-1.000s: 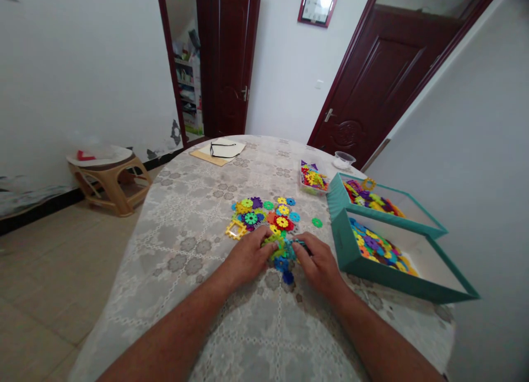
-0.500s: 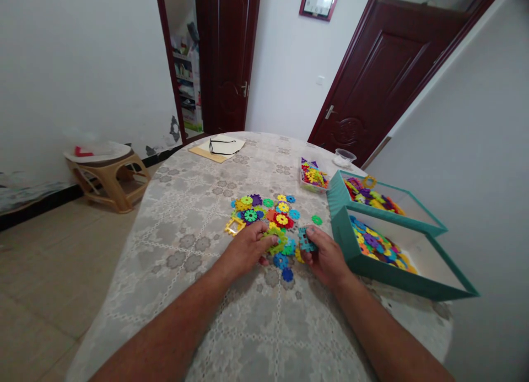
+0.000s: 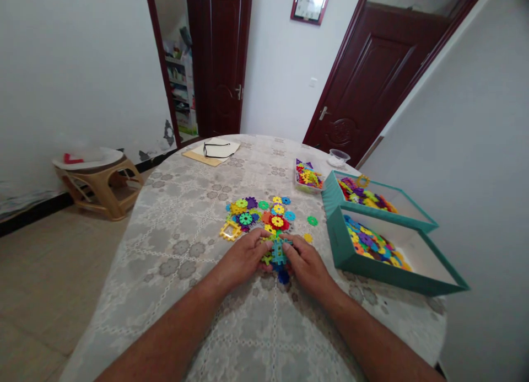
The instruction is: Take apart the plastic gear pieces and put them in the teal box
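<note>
My left hand is closed on a lime-green toothed plastic piece, largely covered by my fingers. A teal building piece with square notches is gripped by my right hand. The two pieces are pressed side by side between my thumbs; whether they are joined I cannot tell. Just beyond my hands lies a cluster of flower-shaped discs, among them a yellow disc on red and a green disc on purple. A dark blue disc lies below my hands, and a yellow square frame to the left.
Two teal boxes full of colourful pieces stand at the right. Behind them are a clear tub of pieces and a clear bowl. Glasses lie on papers at the back left. A stool stands beyond the table.
My right hand has moved left with the teal piece and brought it against the lime-green piece in my left hand. The view has shifted slightly.
</note>
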`<state>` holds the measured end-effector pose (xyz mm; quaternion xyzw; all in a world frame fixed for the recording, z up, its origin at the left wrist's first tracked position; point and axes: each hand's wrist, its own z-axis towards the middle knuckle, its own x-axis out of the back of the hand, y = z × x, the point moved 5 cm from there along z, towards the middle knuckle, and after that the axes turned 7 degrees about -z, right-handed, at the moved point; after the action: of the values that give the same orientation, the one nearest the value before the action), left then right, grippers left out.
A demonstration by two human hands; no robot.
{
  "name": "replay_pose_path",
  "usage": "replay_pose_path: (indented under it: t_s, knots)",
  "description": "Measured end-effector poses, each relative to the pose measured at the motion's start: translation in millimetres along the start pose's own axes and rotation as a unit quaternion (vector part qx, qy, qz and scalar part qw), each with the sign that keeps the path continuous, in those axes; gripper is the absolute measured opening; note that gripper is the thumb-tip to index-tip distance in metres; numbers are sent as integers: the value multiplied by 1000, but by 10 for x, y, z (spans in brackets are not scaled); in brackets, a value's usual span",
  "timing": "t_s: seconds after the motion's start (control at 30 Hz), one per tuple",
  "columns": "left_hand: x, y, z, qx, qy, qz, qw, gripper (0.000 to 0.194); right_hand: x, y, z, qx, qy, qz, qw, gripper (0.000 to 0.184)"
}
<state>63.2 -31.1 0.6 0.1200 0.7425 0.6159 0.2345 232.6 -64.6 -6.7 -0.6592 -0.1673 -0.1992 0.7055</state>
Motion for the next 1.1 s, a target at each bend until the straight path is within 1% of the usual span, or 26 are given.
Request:
replay_pose_path:
  t_s: [0.07,0.13,0.2,0.27,0.3,0.37,0.4,0.47,0.53,0.6,0.63,0.67,0.73,0.77,0.83,0.9,0.97,1.0,1.07,1.1]
  knots:
    - [-8,18,-13,0,-2,1,1000,43,-22,-17,-8,15,-20,-6,1000,36]
    - [-19,31,-33,6,-4,10,1000,48,-42,-81,-23,44,-31,-26,998,29]
    - [-48,40,-58,12,-24,25,999,53,-31,-192,-44,85,-10,-73,994,22]
    - [-81,48,-84,14,-51,40,998,56,-11,-317,-73,116,2,-116,986,20]
    - [-95,50,-96,13,-63,45,997,57,-7,-378,-91,127,-9,-128,984,21]
    - [-112,54,-114,7,-84,59,995,59,15,-493,-131,145,-49,-141,978,25]
    - [-111,61,-119,-1,-90,69,994,59,47,-543,-150,151,-66,-148,975,24]
    - [-76,90,-115,-13,-88,83,993,59,179,-621,-166,150,-77,-166,972,15]
    - [18,150,-98,-25,-63,96,993,58,412,-664,-138,135,-58,-185,972,8]
    - [173,252,-74,-43,-18,140,989,57,743,-669,-53,112,-14,-210,971,10]
    - [269,320,-63,-62,10,183,981,55,939,-656,13,99,16,-226,969,12]
    - [371,394,-53,-85,40,237,967,52,1145,-627,94,80,44,-247,965,14]
    - [578,523,-38,-125,101,343,925,43,1558,-534,295,38,87,-278,956,17]
    - [678,560,-28,-134,128,385,904,39,1768,-472,405,12,114,-289,951,20]
    - [834,562,6,-130,148,453,870,35,2151,-349,609,-32,176,-298,938,26]
    - [938,502,47,-115,150,504,843,35,2455,-240,755,-70,240,-296,922,33]
    - [995,423,80,-107,149,540,822,38,2640,-178,822,-82,289,-301,905,43]
    - [1011,387,91,-103,147,550,815,40,2686,-163,825,-81,307,-307,897,47]
    - [1031,335,96,-99,144,564,807,44,2679,-155,782,-71,331,-323,884,51]
    - [1038,321,90,-95,142,568,805,44,2627,-163,744,-60,337,-331,879,51]
